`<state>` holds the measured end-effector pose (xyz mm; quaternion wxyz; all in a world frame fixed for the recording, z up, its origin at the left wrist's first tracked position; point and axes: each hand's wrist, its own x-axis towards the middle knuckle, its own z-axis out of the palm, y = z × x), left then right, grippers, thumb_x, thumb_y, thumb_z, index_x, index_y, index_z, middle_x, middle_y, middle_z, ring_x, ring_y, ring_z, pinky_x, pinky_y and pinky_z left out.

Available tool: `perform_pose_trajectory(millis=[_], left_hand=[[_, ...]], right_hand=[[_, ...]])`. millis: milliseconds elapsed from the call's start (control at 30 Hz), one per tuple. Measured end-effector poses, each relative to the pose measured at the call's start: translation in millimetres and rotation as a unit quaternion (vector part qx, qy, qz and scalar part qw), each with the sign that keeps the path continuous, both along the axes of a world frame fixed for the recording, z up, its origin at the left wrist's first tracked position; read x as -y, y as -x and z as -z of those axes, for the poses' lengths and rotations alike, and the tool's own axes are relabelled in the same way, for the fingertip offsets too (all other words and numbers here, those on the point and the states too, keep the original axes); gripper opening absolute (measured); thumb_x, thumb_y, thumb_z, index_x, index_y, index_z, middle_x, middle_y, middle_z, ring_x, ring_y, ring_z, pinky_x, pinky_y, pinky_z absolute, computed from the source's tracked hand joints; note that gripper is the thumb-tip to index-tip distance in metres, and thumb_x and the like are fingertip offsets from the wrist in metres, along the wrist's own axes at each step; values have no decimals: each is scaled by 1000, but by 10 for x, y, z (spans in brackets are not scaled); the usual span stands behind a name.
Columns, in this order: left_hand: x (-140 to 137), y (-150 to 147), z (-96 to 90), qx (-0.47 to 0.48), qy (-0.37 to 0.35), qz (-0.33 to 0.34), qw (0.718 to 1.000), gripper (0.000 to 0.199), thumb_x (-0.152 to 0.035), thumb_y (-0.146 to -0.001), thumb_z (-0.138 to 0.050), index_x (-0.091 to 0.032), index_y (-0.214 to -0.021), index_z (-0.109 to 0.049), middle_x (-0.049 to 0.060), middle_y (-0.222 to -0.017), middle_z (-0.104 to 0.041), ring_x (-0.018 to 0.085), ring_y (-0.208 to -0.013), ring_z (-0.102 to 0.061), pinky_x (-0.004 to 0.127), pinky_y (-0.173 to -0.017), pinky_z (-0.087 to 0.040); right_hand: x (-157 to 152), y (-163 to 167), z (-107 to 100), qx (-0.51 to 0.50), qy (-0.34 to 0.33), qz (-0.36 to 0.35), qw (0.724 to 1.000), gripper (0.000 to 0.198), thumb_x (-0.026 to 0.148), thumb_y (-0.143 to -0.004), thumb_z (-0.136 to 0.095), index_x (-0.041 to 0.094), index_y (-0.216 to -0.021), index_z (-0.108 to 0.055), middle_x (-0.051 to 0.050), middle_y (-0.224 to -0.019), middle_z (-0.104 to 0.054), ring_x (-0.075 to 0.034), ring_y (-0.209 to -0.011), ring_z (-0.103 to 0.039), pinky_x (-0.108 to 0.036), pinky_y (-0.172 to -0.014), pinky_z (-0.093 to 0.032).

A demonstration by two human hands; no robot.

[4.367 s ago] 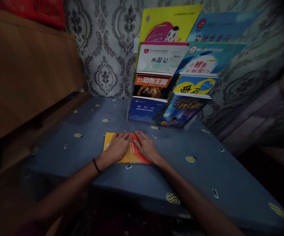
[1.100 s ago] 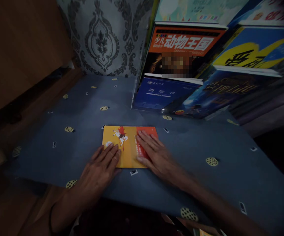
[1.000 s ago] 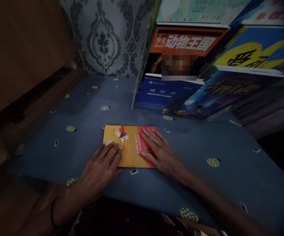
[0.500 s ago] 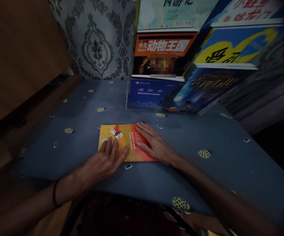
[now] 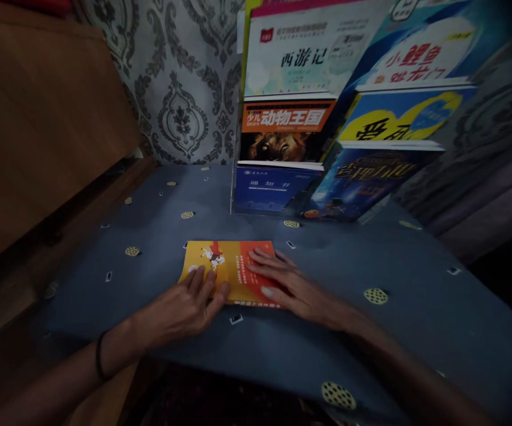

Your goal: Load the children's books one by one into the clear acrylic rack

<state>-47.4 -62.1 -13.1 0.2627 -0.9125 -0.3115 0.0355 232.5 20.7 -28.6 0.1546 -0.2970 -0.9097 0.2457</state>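
Note:
A thin yellow and orange-red book (image 5: 233,278) lies closed on the table, with a small rider on a white horse printed on its cover. Across its lower left part rests my left hand (image 5: 190,303), fingers apart on the yellow side and thumb near the front edge. My right hand (image 5: 298,290) lies over the red right side, its fingers stretched out on the cover. A strip of the book's near edge shows between the two hands. The book's lower corners are covered by my hands.
Behind the book, a clear stand (image 5: 233,189) holds several upright children's books, among them a dark blue one (image 5: 274,192) and a lion-covered one (image 5: 282,127). A patterned blue cloth covers the table (image 5: 158,225). At left stands a wooden panel (image 5: 52,130).
The view has tipped up, so more of the standing books shows. The book's near edge now shows as a strip. My right hand has shifted toward the book's lower right.

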Motion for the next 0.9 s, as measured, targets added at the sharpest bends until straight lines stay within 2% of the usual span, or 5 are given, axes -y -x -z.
perform_pose_trajectory(millis=[100, 267, 467, 700, 900], left_hand=[[-13, 19, -62, -1, 28, -5, 1000, 42, -4, -97, -38, -6, -137, -47, 23, -124, -66, 33, -116, -67, 44, -95, -59], [27, -10, -53, -1, 54, -39, 998, 44, -8, -98, -41, -9, -141, -44, 21, -127, -64, 34, -121, -62, 46, -99, -57], [54, -188, 27, 20, 49, -109, 993, 39, -22, -102, -44, -14, -140, -46, 20, -133, -61, 35, -120, -62, 47, -92, -60], [-18, -136, -203, 79, 137, -112, 981, 31, -5, -97, -44, -15, -124, -53, 12, -120, -68, 23, -105, -68, 32, -80, -61], [-22, 72, -478, 295, 207, -103, 927, 25, -31, -108, -34, -20, -115, -55, 0, -84, -70, 13, -65, -65, 23, -55, -46]], right_hand=[[149, -39, 22, -1, -29, -36, 999, 78, 56, -89, -66, 25, -155, -38, -12, -156, -46, -30, -146, -43, -62, -122, -26], [216, -10, 168, -52, -101, -9, 994, 58, 16, -94, -58, 30, -149, -48, -7, -147, -58, -24, -137, -55, -56, -118, -40], [182, 5, 166, -66, -112, -17, 991, 53, 15, -91, -62, 26, -143, -56, -9, -144, -61, -24, -132, -59, -49, -111, -51], [-99, -62, -20, -156, 37, -3, 987, 39, 50, -89, -70, 28, -121, -74, -7, -120, -76, -27, -117, -70, -55, -115, -45], [-293, -1, -58, -258, 179, 88, 945, 48, 62, -68, -83, 24, -98, -80, -8, -110, -79, -28, -106, -74, -47, -97, -58]])
